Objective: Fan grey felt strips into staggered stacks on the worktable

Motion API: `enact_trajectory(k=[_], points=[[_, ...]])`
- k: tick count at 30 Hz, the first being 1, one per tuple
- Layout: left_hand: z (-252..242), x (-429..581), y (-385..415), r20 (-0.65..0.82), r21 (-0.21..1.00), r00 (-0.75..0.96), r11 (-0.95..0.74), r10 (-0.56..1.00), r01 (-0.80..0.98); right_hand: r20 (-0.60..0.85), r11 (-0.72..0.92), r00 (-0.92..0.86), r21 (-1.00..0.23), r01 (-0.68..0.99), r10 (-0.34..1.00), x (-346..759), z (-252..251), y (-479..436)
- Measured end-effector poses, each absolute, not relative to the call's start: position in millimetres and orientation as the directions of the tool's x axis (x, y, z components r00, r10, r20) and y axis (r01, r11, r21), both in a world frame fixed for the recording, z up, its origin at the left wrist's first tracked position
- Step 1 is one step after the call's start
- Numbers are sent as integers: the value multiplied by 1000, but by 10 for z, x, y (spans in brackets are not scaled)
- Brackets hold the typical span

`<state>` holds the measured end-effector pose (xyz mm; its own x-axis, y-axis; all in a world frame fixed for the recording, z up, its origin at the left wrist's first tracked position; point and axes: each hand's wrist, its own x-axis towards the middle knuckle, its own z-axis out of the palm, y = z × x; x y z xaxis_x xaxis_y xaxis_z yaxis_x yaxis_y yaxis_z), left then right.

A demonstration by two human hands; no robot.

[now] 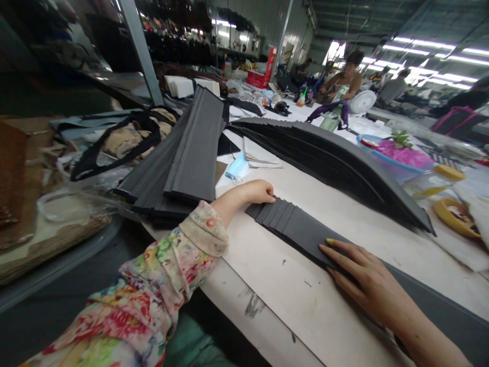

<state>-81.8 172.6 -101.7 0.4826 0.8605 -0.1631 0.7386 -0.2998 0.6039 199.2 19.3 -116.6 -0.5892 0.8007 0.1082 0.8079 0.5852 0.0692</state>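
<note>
Long dark grey strips (301,224) lie in a flat stack across the white work board, their left ends fanned in narrow steps. At that fanned end, my left hand (260,192) is closed, its fingertips pinching the edge of the strips. My right hand (362,278) rests open and flat on the stack farther right, fingers stretched out. Behind them, a thick bowed pile of similar strips (336,148) arches over the table. More bundled strips (198,148) are piled crosswise beyond my left forearm. Part of the stack under my right hand is hidden.
A blue face mask (237,166) and a small notebook (260,155) lie behind my left hand. At right are a blue basin (405,168), a yellow-lidded jar (435,181) and a yellow tape roll (456,216). A metal post (143,56) stands back left. People work farther back.
</note>
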Motion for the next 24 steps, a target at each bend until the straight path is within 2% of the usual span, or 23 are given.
enact_trajectory(k=[9,15,19,22,24], points=[[-1009,-807,1726,-241,617,385,-166,891,769,129,565,-568,58,823,813,1892,-1219,219],[-1020,-799,1731,-223,576,364,-179,904,798,119,557,-557,35,830,822,1862,-1209,228],[-1066,-823,1771,-108,512,365,-263,925,818,123,557,-554,13,831,824,1848,-1203,234],[-1049,-767,1698,51,467,388,-366,920,805,131,543,-538,-3,840,833,1831,-1196,227],[-1025,-649,1558,187,434,460,-493,868,754,132,538,-532,-11,843,837,1818,-1190,221]])
